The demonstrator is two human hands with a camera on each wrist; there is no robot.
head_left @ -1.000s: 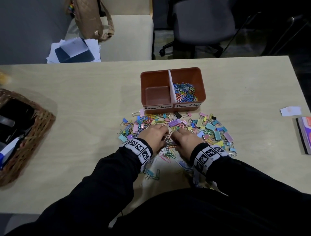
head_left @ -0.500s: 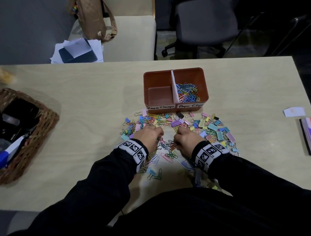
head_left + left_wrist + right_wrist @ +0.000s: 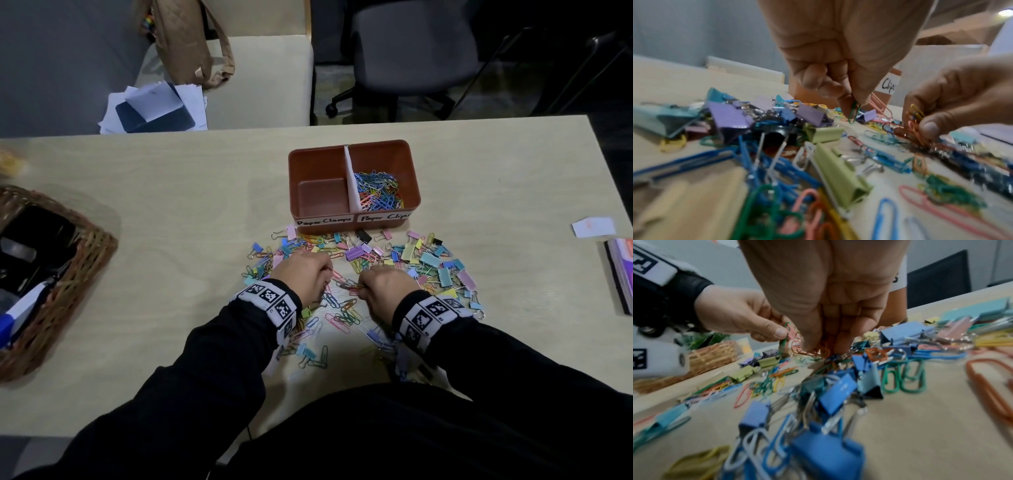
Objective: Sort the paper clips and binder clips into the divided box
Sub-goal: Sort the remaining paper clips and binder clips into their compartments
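Meanwhile both hands, bunched together a second ago, had drawn slightly apart over the pile: left hand [image 3: 838, 53] pinched a green paper clip [image 3: 854, 112], right hand [image 3: 824, 293] clutched an orange paper-clip bunch [image 3: 818, 350]. Divided box [image 3: 354, 224] sat just beyond them, clamps side bare. Likely still gathering clips.

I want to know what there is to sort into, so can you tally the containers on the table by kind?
Divided box: 1
Wicker basket: 1
Total: 2
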